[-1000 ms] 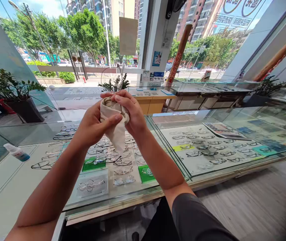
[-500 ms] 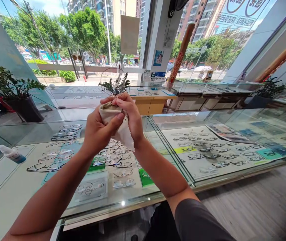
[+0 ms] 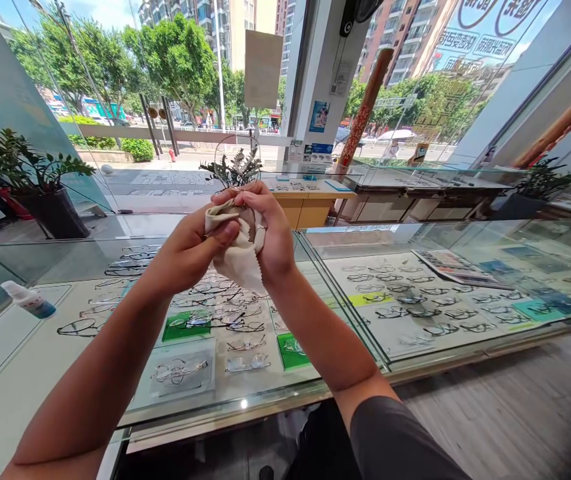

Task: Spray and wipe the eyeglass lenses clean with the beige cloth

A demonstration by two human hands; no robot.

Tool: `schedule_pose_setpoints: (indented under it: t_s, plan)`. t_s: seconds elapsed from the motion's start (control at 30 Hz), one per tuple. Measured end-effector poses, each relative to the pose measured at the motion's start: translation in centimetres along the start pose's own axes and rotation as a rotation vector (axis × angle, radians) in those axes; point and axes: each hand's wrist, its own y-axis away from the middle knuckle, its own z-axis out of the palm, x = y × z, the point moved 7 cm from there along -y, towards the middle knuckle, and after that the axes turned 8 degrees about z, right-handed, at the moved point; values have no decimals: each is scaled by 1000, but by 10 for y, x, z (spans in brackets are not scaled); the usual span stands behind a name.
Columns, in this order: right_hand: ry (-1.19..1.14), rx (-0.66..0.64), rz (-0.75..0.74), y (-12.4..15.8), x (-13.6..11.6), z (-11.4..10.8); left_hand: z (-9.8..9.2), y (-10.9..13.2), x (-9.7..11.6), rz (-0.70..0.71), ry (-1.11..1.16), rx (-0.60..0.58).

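Observation:
Both my hands are raised above a glass display counter (image 3: 345, 373). My left hand (image 3: 188, 250) pinches a beige cleaning cloth (image 3: 238, 257) between thumb and fingers. My right hand (image 3: 270, 230) is closed round the same cloth from the right. A thin-framed pair of glasses (image 3: 238, 157) rises out of the cloth above my fingers; one clear lens shows against the street. The lower part of the glasses is hidden inside the cloth.
Under the counter glass lie several rows of spectacle frames (image 3: 215, 313) on white and green cards. A small spray bottle (image 3: 28, 299) lies on the counter at the left. A potted plant (image 3: 30, 180) stands at the back left. More glass cases (image 3: 465, 280) run to the right.
My hands have shifted slightly right and up while working the cloth over the glasses. The hanging corner of the cloth has drawn up closer to my right wrist.

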Motion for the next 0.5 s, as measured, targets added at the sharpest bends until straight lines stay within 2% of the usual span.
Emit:
schedule_pose_setpoints:
  t_s: [0.07,0.2,0.5]
  plan:
    - [19,23,-16,1,-2,-1,3,1,0,3,1,6]
    - [26,47,-27,2,-4,1,9,3,-2,12,-21,100]
    - [-56,4,18,7,6,12,15,15,5,93,-164,396]
